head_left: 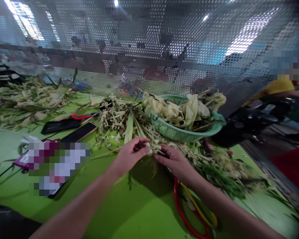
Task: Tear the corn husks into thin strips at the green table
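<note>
My left hand (134, 151) is closed, with its thumb and fingertips pinching a small pale piece of corn husk (151, 148). My right hand (174, 160) meets it from the other side, fingers bent around the same piece. Both hands are just above the green table (137, 212), in front of a heap of shredded dry husk (117, 116). A wider, pale green husk strip (130, 124) stands out of the heap behind my left hand. Under my right forearm lie red and yellow loop handles (176, 199), which look like scissors; their blades are hidden.
A green plastic basket (179, 133) behind my hands holds husks and silk. Phones (78, 132), a red-handled cutter (82, 116) and a cable (1, 176) lie left. Green stalks (221, 181) are at right. Perforated metal screen (129, 59) closes the back. Another person (280, 86) is far right.
</note>
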A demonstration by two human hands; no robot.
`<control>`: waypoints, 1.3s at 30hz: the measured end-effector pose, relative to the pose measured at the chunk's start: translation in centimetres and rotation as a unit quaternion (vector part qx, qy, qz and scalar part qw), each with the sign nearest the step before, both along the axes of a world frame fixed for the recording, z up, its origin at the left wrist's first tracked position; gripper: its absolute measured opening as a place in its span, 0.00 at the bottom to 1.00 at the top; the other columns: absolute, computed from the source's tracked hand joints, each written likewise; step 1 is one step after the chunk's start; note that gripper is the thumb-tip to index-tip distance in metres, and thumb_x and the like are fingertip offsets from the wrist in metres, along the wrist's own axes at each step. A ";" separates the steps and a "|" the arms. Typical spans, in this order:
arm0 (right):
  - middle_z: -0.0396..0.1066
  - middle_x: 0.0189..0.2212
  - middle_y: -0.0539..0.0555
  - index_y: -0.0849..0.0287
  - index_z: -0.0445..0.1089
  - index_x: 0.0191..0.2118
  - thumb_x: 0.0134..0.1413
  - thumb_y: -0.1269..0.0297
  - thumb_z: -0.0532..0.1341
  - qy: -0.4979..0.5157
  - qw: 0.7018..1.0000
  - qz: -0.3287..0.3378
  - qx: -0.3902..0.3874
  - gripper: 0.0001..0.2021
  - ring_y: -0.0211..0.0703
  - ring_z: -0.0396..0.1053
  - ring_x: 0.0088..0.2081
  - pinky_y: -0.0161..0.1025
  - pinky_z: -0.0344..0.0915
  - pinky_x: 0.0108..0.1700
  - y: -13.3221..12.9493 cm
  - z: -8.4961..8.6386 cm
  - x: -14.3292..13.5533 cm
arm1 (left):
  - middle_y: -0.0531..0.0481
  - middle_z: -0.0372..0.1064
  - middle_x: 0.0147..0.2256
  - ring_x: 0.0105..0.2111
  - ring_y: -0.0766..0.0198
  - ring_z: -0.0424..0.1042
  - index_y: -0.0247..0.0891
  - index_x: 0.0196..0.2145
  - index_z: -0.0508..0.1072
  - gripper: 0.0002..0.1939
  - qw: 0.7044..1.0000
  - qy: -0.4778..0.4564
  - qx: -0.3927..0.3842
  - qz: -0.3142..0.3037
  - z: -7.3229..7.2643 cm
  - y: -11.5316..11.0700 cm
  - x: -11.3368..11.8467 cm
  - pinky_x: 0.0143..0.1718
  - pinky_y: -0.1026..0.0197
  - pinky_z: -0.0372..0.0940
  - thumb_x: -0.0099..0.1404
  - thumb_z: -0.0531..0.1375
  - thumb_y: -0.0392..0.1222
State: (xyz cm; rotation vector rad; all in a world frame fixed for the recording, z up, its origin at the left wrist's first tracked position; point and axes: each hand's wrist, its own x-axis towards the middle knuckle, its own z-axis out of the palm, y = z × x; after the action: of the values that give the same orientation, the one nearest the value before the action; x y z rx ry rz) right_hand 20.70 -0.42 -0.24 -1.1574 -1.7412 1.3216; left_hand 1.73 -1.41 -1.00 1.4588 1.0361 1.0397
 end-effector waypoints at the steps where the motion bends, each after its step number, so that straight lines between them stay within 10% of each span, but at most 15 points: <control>1: 0.67 0.25 0.49 0.57 0.70 0.31 0.48 0.54 0.64 -0.012 1.000 0.006 0.007 0.11 0.43 0.64 0.30 0.38 0.61 0.32 0.0 0.0 0.0 | 0.46 0.70 0.41 0.40 0.63 0.68 0.39 0.47 0.69 0.18 1.000 -0.007 -0.002 -0.006 0.0 0.1 0.0 0.42 0.59 0.64 0.62 0.58 0.48; 20: 0.66 0.29 0.50 0.59 0.66 0.32 0.54 0.59 0.60 -0.060 0.995 0.065 0.038 0.08 0.42 0.65 0.34 0.36 0.60 0.35 -0.4 -0.6 -0.4 | 0.51 0.66 0.32 0.33 0.68 0.65 0.35 0.35 0.69 0.13 0.991 -0.096 -0.090 -0.013 -1.0 0.1 0.7 0.39 0.62 0.61 0.56 0.64 0.44; 39: 0.65 0.27 0.49 0.58 0.68 0.35 0.55 0.58 0.59 -0.039 0.997 -0.034 0.065 0.09 0.37 0.61 0.28 0.34 0.60 0.31 -0.1 0.8 -0.2 | 0.51 0.68 0.30 0.31 0.68 0.66 0.36 0.36 0.69 0.14 0.978 -0.148 -0.148 0.004 -0.7 0.0 0.6 0.35 0.63 0.61 0.54 0.65 0.45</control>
State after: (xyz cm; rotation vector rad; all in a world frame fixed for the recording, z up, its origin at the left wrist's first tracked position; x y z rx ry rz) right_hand 20.54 -0.55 0.58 -1.1969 -1.7997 1.1196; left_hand 2.38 -1.40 -1.73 1.0253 0.9350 1.0215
